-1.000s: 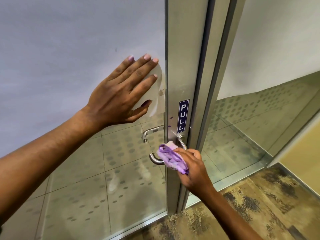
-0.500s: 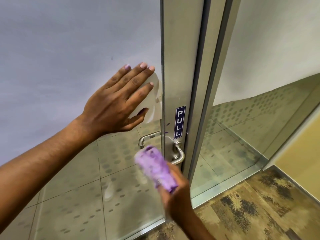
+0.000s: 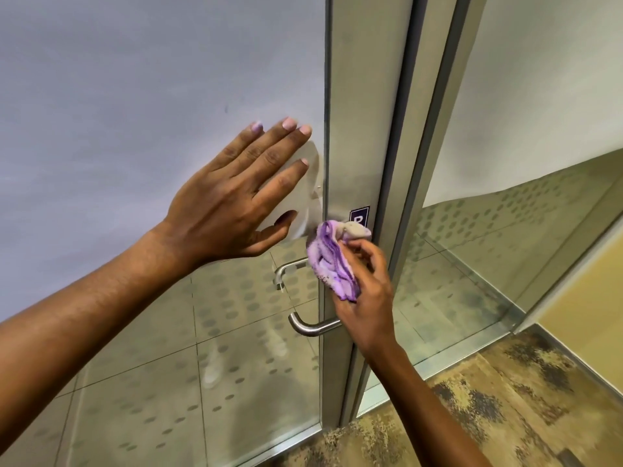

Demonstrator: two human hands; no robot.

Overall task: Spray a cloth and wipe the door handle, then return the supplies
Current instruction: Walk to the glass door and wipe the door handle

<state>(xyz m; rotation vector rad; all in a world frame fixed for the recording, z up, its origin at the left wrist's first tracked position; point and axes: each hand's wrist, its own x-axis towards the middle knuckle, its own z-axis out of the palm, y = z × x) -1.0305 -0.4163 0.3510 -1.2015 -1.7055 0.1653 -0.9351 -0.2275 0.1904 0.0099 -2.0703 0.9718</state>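
A steel lever door handle [image 3: 305, 326] sticks out from the metal door frame [image 3: 364, 129], pointing left; a second handle [image 3: 286, 269] shows behind the glass. My right hand [image 3: 365, 298] grips a crumpled purple cloth [image 3: 332, 261] and presses it against the frame just above the handle, covering most of the blue PULL label [image 3: 359, 215]. My left hand [image 3: 236, 203] lies flat with fingers spread on the frosted glass door panel [image 3: 135, 112], left of the frame. No spray bottle is in view.
The glass door [image 3: 202, 382] is frosted above and clear with a dot pattern below. A second glass panel [image 3: 505, 247] stands to the right of the frame. Patterned brown carpet [image 3: 488, 399] covers the floor at lower right.
My right hand has lifted the cloth from below the handle up onto the frame over the PULL label. The left hand stays flat on the glass.
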